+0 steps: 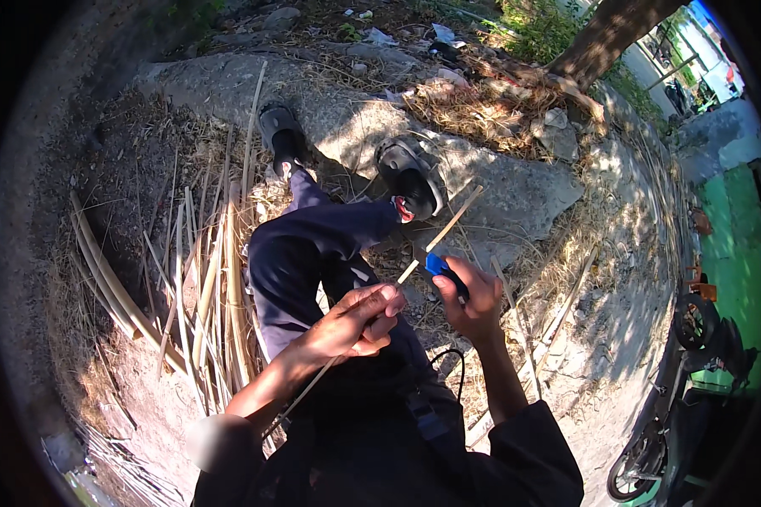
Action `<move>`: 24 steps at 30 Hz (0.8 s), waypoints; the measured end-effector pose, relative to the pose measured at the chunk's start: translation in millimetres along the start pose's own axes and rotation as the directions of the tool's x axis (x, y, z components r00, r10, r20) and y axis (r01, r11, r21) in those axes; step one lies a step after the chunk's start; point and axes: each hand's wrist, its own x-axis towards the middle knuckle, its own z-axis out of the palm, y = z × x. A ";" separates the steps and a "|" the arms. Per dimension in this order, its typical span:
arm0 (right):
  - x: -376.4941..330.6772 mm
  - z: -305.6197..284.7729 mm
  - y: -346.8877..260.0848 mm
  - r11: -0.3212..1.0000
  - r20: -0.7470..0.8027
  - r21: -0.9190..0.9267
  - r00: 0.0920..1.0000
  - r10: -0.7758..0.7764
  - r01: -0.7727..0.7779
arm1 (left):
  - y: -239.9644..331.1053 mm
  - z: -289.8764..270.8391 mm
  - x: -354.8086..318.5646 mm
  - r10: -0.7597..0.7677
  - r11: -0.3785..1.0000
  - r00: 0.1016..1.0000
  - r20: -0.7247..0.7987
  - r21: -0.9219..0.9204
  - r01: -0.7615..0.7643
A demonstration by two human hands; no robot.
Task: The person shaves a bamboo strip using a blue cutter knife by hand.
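My left hand [357,323] is closed around a thin, pale bamboo-like strip [457,217], which slants from below my wrist up to the right past my fingers. My right hand [473,304] grips a utility knife [439,264] with a blue and black handle. The knife's front end lies against or very close to the strip, just beyond my left fingers. Its blade is hard to make out at this size. Both hands are above my lap, over dark trousers [287,266].
Many long split strips [220,287] lie in a loose pile to my left. More strips [558,317] lie on the ground at right. A flat rock ledge [516,203] runs beyond my shoes [410,177]. A tree trunk [609,42] stands far right, motorcycles [651,456] at the right edge.
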 end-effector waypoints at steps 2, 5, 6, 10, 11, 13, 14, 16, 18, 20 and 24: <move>4.2 2.7 -0.1 0.998 -0.047 0.002 0.997 -0.060 0.061 | 5.5 4.9 -5.5 -0.035 0.999 0.999 -0.027 -0.016 0.034; 12.5 5.4 -2.6 0.996 -0.044 0.008 0.995 -0.089 0.090 | 8.6 7.4 -10.3 -0.023 0.999 0.997 -0.076 -0.032 0.021; 15.8 6.4 -2.1 0.995 -0.037 -0.015 0.995 -0.098 0.097 | 9.7 8.1 -12.2 -0.029 0.999 0.995 -0.091 -0.031 0.026; 38.2 -13.5 44.0 0.929 -0.140 -0.264 0.964 0.228 -0.258 | -0.5 3.6 -25.3 -0.019 0.998 0.998 -0.058 -0.060 0.016; 40.7 -32.4 75.7 0.850 -0.209 -0.369 0.925 0.318 -0.376 | -4.1 3.9 -32.4 -0.015 0.999 1.000 -0.010 -0.042 0.015; 32.7 -63.4 120.4 0.911 -0.264 -0.172 0.908 0.324 -0.375 | -10.3 3.8 -38.8 0.011 1.000 0.999 -0.050 -0.020 -0.012; 31.9 -66.9 121.8 0.901 -0.280 0.121 0.857 0.433 -0.416 | -12.7 -4.1 -37.1 0.078 0.997 0.996 -0.052 0.031 -0.076; 26.8 -68.5 90.3 0.786 -0.191 0.429 0.806 0.560 -0.444 | -5.3 -10.9 -33.3 0.089 0.994 0.992 -0.095 0.070 -0.082; 25.3 -57.5 47.2 0.785 -0.121 0.440 0.837 0.533 -0.436 | 0.5 -15.6 -19.3 0.087 0.984 0.989 -0.115 0.165 -0.067; 15.1 -46.9 19.6 0.818 0.017 0.405 0.898 0.440 -0.408 | 0.2 -14.4 -4.1 0.106 0.978 0.992 -0.073 0.190 -0.090; 8.9 -28.8 -14.1 0.966 0.154 0.037 0.957 0.246 -0.254 | -4.8 -6.5 8.5 0.121 0.972 0.993 0.011 0.200 -0.121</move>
